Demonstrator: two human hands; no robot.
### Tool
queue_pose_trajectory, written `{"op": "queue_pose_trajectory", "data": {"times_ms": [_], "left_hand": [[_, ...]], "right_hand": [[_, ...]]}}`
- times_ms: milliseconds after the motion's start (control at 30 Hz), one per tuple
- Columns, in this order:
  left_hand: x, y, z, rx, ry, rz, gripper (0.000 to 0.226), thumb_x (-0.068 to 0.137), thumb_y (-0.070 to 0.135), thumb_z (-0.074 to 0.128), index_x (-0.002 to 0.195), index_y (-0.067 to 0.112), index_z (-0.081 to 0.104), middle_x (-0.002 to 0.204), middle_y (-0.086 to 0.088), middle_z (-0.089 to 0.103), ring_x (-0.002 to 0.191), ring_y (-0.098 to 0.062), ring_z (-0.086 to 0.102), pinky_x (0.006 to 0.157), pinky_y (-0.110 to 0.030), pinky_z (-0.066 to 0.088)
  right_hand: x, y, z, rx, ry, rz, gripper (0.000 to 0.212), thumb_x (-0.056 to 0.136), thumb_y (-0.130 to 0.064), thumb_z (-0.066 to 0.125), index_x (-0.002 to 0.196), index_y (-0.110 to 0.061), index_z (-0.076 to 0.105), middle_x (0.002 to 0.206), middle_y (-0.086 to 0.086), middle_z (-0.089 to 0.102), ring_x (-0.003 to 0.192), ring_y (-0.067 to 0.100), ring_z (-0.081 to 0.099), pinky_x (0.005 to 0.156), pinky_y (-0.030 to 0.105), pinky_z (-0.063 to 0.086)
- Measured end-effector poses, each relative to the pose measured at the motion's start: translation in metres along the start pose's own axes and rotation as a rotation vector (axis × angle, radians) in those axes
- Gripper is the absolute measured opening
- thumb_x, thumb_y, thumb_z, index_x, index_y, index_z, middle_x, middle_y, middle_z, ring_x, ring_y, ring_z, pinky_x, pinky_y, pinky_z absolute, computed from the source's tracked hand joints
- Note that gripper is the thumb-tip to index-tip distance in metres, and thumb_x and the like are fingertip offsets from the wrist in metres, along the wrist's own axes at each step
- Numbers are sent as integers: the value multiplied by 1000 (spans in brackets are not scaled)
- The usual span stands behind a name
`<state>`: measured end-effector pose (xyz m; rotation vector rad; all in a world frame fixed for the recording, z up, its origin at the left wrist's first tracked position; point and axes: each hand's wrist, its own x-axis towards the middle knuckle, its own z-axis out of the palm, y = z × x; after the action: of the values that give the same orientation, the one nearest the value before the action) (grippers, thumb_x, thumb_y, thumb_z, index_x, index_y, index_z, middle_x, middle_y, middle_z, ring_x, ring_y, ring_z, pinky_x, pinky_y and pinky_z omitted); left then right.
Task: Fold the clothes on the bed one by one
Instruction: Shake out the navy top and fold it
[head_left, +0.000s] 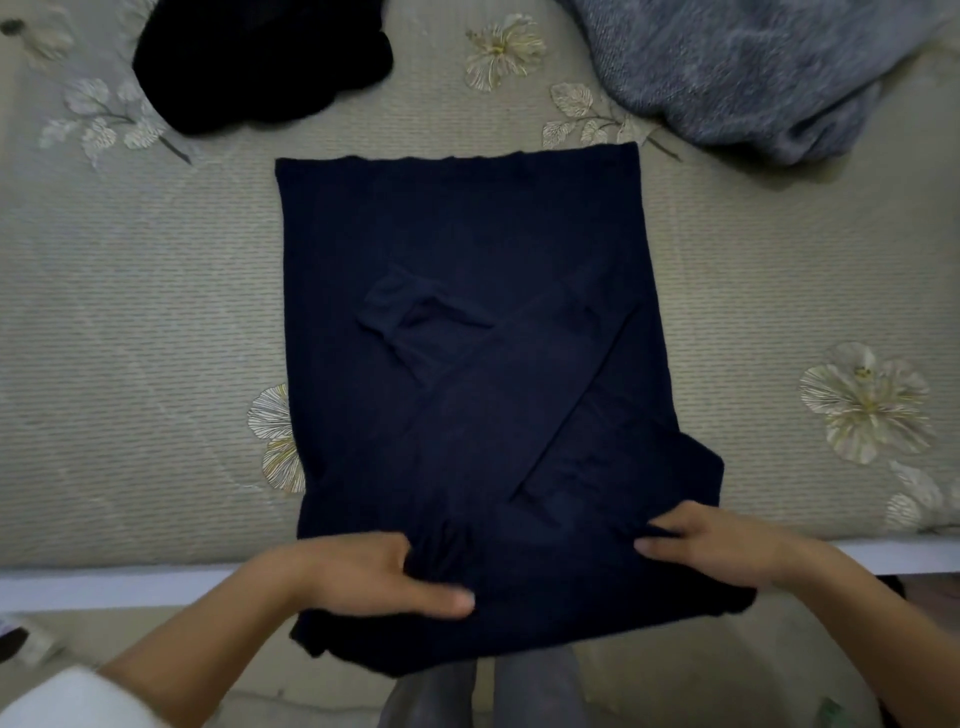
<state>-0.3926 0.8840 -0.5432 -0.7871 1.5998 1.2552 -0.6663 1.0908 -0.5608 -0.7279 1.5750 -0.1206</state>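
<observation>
While the navy garment (467, 374) lies spread on the floral bed cover (145, 322), stretching flat away from both hands, its near edge hangs over the side of the bed just below them. The left hand (374, 577) grips a bunch of that near edge, fingers curled into the cloth and thumb laid along the top. The right hand (727, 551) grips the same edge further along, thumb on top and fingertips tucked into a fold. The two hands are apart, with navy cloth between them. A sleeve lies folded slantwise across the garment ahead of the right hand. Far beyond the left hand sits a crumpled black garment (260, 62); far beyond the right hand, a grey fleecy cloth (753, 67).
</observation>
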Motion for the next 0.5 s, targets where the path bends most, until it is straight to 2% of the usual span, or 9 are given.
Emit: {"op": "queue_pose_trajectory", "data": {"times_ms": [67, 100, 167, 233, 333, 400, 433, 500], "left_hand": [[-4, 2, -4, -49, -29, 85, 35, 64, 58, 76, 68, 27, 61, 64, 21, 63, 60, 5, 59, 57, -12, 45], [-5, 3, -11, -74, 6, 119, 28, 67, 42, 78, 63, 24, 57, 57, 18, 60, 53, 3, 56, 51, -14, 42], [-10, 4, -31, -152, 99, 181, 24, 70, 19, 74, 61, 20, 52, 54, 13, 58, 51, -1, 55, 49, -17, 41], [-16, 6, -58, -229, 180, 265, 25, 75, 3, 67, 64, 22, 55, 60, 12, 60, 59, -4, 57, 54, -17, 43], [-24, 11, -100, -276, 282, 352, 50, 80, -10, 53, 84, 37, 67, 82, 14, 71, 77, -1, 66, 69, -17, 51], [-23, 10, -128, -304, 339, 372, 56, 82, -13, 47, 105, 33, 68, 98, 8, 73, 91, -8, 68, 80, -24, 54], [-20, 10, -142, -313, 361, 364, 56, 82, -13, 46, 109, 31, 68, 101, 5, 73, 94, -11, 68, 83, -27, 54], [-13, 11, -169, -337, 391, 321, 56, 83, -11, 44, 105, 33, 69, 100, 4, 73, 92, -10, 68, 79, -23, 52]], "right_hand": [[-2, -2, -7, 5, 72, -69, 28, 97, -27, 54, 77, -28, 73, 82, -13, 73, 78, 3, 66, 74, 20, 48], [-2, -4, -13, 30, 137, -107, 26, 96, -29, 53, 84, -19, 72, 87, -5, 73, 82, 9, 68, 77, 25, 51], [1, -13, -30, 100, 223, -172, 33, 93, -38, 51, 90, -11, 70, 90, -1, 73, 84, 15, 69, 77, 27, 53], [6, -27, -48, 153, 262, -223, 35, 89, -42, 50, 90, -16, 71, 89, -4, 74, 83, 12, 70, 71, 19, 53], [20, -51, -77, 159, 353, -290, 24, 91, -37, 50, 88, -28, 72, 86, -9, 74, 80, 4, 69, 67, 10, 49], [34, -65, -98, 137, 390, -326, 22, 95, -32, 51, 90, -31, 72, 88, -11, 74, 82, 1, 68, 69, 8, 47], [41, -73, -108, 141, 393, -332, 23, 96, -32, 50, 93, -32, 73, 91, -12, 74, 85, 0, 68, 71, 9, 48], [57, -87, -129, 148, 405, -331, 24, 97, -35, 48, 100, -36, 72, 97, -16, 73, 91, -1, 67, 77, 13, 51]]}}
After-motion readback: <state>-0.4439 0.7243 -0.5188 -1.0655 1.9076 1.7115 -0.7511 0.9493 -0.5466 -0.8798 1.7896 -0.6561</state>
